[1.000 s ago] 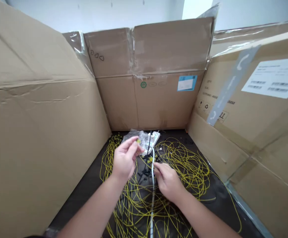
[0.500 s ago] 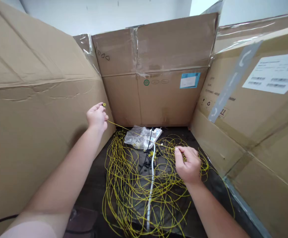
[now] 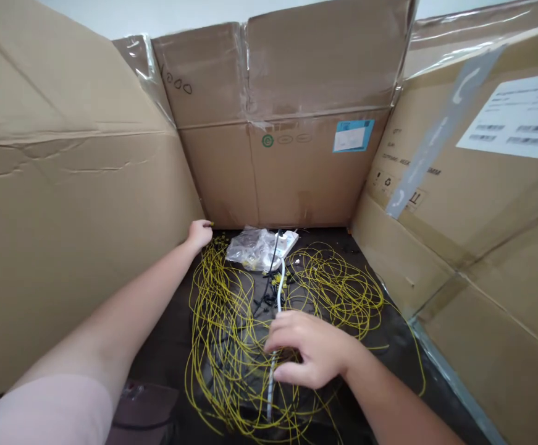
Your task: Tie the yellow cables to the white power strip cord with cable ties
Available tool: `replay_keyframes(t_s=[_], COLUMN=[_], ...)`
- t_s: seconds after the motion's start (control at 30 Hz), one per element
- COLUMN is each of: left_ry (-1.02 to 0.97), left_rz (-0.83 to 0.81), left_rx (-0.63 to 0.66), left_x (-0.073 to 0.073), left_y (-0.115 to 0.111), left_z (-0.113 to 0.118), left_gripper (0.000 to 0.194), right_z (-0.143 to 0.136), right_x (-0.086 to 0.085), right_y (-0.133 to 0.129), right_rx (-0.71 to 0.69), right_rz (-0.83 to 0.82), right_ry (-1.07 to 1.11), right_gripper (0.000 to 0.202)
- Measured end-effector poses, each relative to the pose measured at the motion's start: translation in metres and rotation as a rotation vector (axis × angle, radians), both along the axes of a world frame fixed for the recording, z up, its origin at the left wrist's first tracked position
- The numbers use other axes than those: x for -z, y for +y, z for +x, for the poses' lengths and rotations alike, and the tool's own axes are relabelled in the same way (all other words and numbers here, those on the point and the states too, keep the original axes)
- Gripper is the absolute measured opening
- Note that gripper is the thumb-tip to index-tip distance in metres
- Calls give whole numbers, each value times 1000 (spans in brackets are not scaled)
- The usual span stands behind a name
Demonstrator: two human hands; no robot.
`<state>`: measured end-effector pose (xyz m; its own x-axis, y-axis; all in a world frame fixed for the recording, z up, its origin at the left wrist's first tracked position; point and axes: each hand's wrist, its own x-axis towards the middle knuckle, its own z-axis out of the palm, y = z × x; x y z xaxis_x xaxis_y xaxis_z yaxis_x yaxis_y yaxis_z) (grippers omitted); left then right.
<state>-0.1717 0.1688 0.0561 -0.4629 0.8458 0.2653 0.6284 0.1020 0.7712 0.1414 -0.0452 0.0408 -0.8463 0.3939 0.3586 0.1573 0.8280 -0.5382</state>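
At the far left of the dark work surface, my left hand [image 3: 200, 235] is closed, with the small yellow end of a wire [image 3: 212, 224] showing at its fingertips. Just beneath it lie the gathered ends of the left bundle of thin yellow wires [image 3: 222, 290]. My right hand [image 3: 312, 349] hovers over the middle with thumb and fingers apart, nothing visible between them. Under that hand runs a white cable [image 3: 281, 287]. A second loose coil of yellow wires [image 3: 343, 284] spreads on the right.
A clear plastic bag [image 3: 250, 248] lies at the back beside a white power strip [image 3: 288, 242]. Small black pieces [image 3: 263, 303] and yellow bits [image 3: 278, 281] are scattered mid-surface. Tall cardboard walls [image 3: 296, 179] enclose the back and both sides.
My left hand has lowered toward the far left wire ends. My right hand has let go of the yellow wire, opened, and moved left and nearer to me. The view has tilted slightly.
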Motion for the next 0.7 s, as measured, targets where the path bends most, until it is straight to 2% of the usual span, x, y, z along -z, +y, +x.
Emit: replay_keyframes(t_s=[0.1,0.2,0.33,0.43,0.53,0.6,0.7], left_ry=[130,225,308,339,345,330,289], left_rz=[-81,-151,-222,-231,-151,-61,68], left_rx=[6,11,1,-18,-30,-33,7], left_x=[21,32,34,30,21,12,-7], left_y=[8,17,22,19,11,3,-19], left_z=[-2,-4,-3,-1,5,14,41], left_gripper=[31,32,28,26,34,38,33], right_z=[-4,-2,-1,0,5,10,17], right_x=[8,14,19,23,24,23,22], right_y=[3,10,19,26,32,36,40], right_rx=[24,193,401,510,647,755,875], right_rz=[34,65,151,184,188,184,170], right_ry=[18,81,126,187,271,329,401], right_gripper=[44,36,19,14,15,16,18])
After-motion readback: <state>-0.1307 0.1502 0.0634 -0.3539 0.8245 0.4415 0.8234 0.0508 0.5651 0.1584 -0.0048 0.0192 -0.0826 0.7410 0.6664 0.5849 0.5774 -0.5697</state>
